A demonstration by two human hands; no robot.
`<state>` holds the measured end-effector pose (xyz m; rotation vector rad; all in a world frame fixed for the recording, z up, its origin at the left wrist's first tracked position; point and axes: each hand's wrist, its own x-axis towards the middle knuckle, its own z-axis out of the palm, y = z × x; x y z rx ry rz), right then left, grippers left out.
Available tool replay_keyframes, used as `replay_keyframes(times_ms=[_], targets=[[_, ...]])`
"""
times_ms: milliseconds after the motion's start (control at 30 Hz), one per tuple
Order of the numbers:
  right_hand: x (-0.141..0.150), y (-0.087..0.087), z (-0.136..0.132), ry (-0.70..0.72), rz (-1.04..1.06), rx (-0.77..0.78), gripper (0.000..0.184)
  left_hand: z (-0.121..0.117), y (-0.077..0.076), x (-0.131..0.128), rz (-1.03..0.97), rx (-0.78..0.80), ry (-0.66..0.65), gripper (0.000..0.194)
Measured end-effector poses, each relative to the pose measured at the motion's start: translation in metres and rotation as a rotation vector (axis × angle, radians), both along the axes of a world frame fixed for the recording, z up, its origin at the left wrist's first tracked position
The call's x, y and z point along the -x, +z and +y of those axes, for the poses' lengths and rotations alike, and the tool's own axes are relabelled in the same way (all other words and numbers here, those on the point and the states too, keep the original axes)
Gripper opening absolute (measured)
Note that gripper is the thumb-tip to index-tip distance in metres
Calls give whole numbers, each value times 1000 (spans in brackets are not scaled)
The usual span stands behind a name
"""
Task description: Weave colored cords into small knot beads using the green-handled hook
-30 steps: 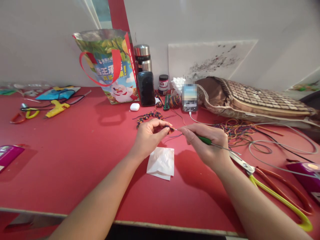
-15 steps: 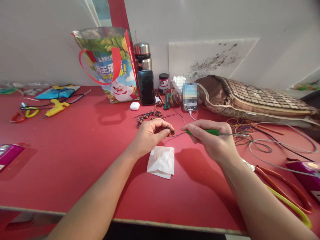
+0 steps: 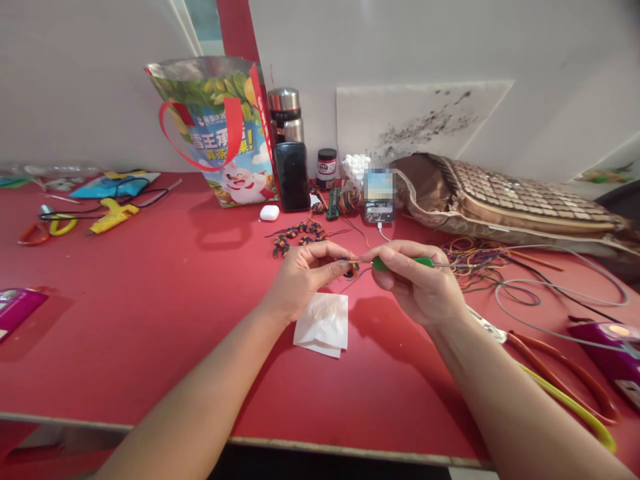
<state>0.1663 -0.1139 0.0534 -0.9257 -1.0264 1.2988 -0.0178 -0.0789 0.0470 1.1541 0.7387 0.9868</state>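
Between the thumb and fingers of my left hand (image 3: 305,272) is a small multicoloured crochet piece (image 3: 353,270), dark with orange strands; most of it is hidden by the fingers. My right hand (image 3: 425,283) grips a green-handled crochet hook (image 3: 417,263) like a pen. The hook's thin tip reaches the right side of the piece; whether it passes through a stitch is too small to tell. A loose yarn end hangs below the piece. Behind my left hand a curled crocheted strip (image 3: 300,232) in the same colours lies on the table.
A folded white tissue (image 3: 323,323) lies below my hands on the red table (image 3: 175,333). Scissors (image 3: 505,335), tangled yarn (image 3: 483,263) and a cable are at right. A propped phone (image 3: 380,200), dark phone (image 3: 293,177), gift bag (image 3: 235,140) and yellow glue gun (image 3: 113,217) stand or lie behind.
The hook first touched the piece, drew away to the right, and is now back against it. Its handle lies flatter than at first. My left hand has shifted slightly right.
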Motion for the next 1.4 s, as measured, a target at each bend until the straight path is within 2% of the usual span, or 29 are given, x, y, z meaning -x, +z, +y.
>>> replay_keyframes(times_ms=[267, 500, 767, 867, 1067, 1200, 1400], targets=[[9, -6, -4, -48, 68, -61, 23, -5, 2, -1, -36, 11, 94, 18], [10, -15, 0, -69, 96, -28, 28, -6, 10, -2, -87, 79, 130, 21], [19, -13, -1, -86, 124, -53, 31, -4, 9, -4, -54, 98, 179, 19], [21, -15, -1, -114, 89, -74, 32, -4, 9, -4, -65, 110, 195, 21], [24, -25, -4, -72, -18, -169, 33, -4, 8, -7, -114, 171, 215, 24], [27, -25, -6, -176, -112, -201, 38, -4, 8, -9, -160, 232, 206, 27], [28, -19, -9, -297, -207, -287, 33, -6, 8, -9, -119, 270, 244, 34]])
